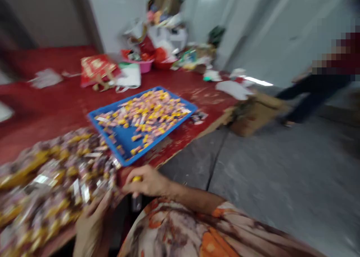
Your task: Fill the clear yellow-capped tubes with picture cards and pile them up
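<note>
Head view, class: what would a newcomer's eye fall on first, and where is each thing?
Probably the bright blue tray, mid-picture on the red table, strewn with small pink-and-yellow pieces. Next, the heap of shiny, blurred packs at lower left, with the left hand at its right edge. Then the right hand, just below the tray's near corner, its fingers around something yellow.
</note>
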A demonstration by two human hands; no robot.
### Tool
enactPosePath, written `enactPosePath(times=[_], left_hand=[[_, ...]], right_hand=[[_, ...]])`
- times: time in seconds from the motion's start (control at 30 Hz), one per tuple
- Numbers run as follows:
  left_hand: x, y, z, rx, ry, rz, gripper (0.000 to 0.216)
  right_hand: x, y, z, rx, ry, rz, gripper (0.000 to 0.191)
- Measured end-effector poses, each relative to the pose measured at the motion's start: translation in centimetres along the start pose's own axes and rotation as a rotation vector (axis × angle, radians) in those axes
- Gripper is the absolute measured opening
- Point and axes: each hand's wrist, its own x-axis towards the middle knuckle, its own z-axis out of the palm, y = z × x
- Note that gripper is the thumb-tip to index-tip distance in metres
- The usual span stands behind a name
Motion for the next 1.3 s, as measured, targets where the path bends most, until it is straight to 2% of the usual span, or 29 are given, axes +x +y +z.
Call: enactPosePath(times=[0.07,0.13,0.23,0.37,0.5,0.7,0.9,1.07,1.17,1.3], left_hand=[[-0.3,-0.6,-0.4,-0.209,0.047,-0.146,0.027],[0.0,-1.3,-0.8,-0.368,0.020,-0.167,0.026],[0.4,-2.0,-1.4,-0.519,0.085,-0.197,0.029],[0.0,-2.2,-1.7,-0.601,0.131,-0.210,0.032],[-0.1,-2.1,-1.8,-0.662,0.124,-0.217,0.031],[-0.1,-2.1,-2.2,-0.688,0.117,-0.245,0.032],[0.1,-2.5,-2.4,-0.681,0.161,-0.168,0.031],[0.1,-3.0,-2.6,-0.681,0.181,-0.150,0.033],[0.1,-3.3,-2.8,-0.675,0.205,-0.127,0.033],[-0.1,-3.6,-3.1,-0.668,0.209,-0.113,0.033]], right_hand=[[-1.0,0.3,-0.7,-0.021,0.017,-0.077,0.029],[-1.2,1.0,-1.9,0.014,-0.011,-0.127,0.022],[-1.0,2.1,-2.7,0.003,-0.088,-0.262,0.016],[-1.4,2.2,-1.0,-0.184,-0.080,-0.525,0.016],[-0.9,2.0,0.8,-0.426,-0.011,-0.783,0.029],[-0.1,3.0,2.2,-0.603,0.163,-1.010,0.045],[0.6,4.6,2.8,-0.640,0.265,-1.097,0.038],[0.9,5.1,2.7,-0.929,0.244,-1.190,0.038],[1.1,4.8,3.2,-0.781,0.253,-1.145,0.037],[1.4,4.4,4.0,-0.493,0.253,-0.996,0.028]])
